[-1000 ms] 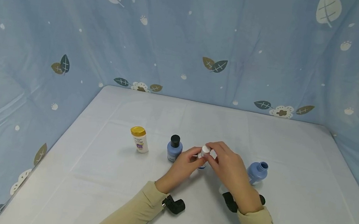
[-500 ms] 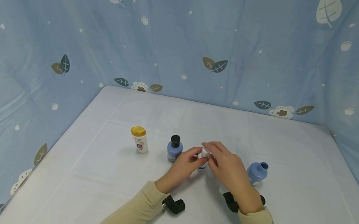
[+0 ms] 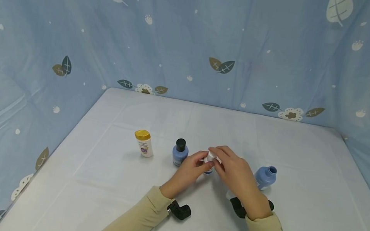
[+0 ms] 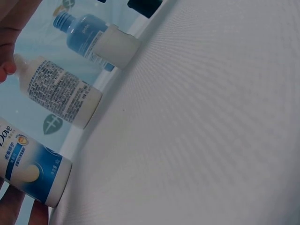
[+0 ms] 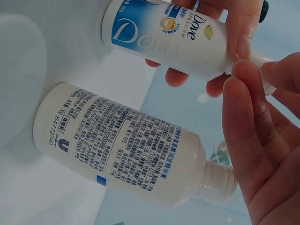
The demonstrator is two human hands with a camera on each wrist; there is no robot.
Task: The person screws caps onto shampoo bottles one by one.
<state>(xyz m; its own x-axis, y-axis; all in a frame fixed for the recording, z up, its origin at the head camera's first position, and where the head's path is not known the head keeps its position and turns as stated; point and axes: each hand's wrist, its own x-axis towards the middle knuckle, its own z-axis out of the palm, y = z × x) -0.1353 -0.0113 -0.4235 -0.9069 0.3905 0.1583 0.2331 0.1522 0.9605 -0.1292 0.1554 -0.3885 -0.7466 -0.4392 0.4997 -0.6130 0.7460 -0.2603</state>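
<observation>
My left hand (image 3: 189,170) grips a small white-and-blue Dove bottle (image 5: 159,33) by its upper body; it stands upright on the table. At its top, my right hand (image 3: 233,172) pinches the white cap (image 3: 211,156) between thumb and fingers. A second white bottle (image 5: 122,145), printed with small text and uncapped, stands beside my right hand; that hand hides it in the head view. Just left of my left hand is a blue bottle (image 3: 179,154) with a black cap. An uncapped blue bottle (image 3: 265,177) stands right of my right hand.
A white bottle (image 3: 144,145) with a gold cap stands at the left. A loose white cap (image 4: 117,47) sits before the uncapped blue bottle, and a black cap (image 3: 270,205) lies near my right wrist. Patterned blue cloth (image 3: 181,33) hangs behind the white table (image 3: 108,191).
My right fingers have shifted slightly left and turned over the white cap. My left hand keeps its grip on the Dove bottle, and the other bottles stand where they were.
</observation>
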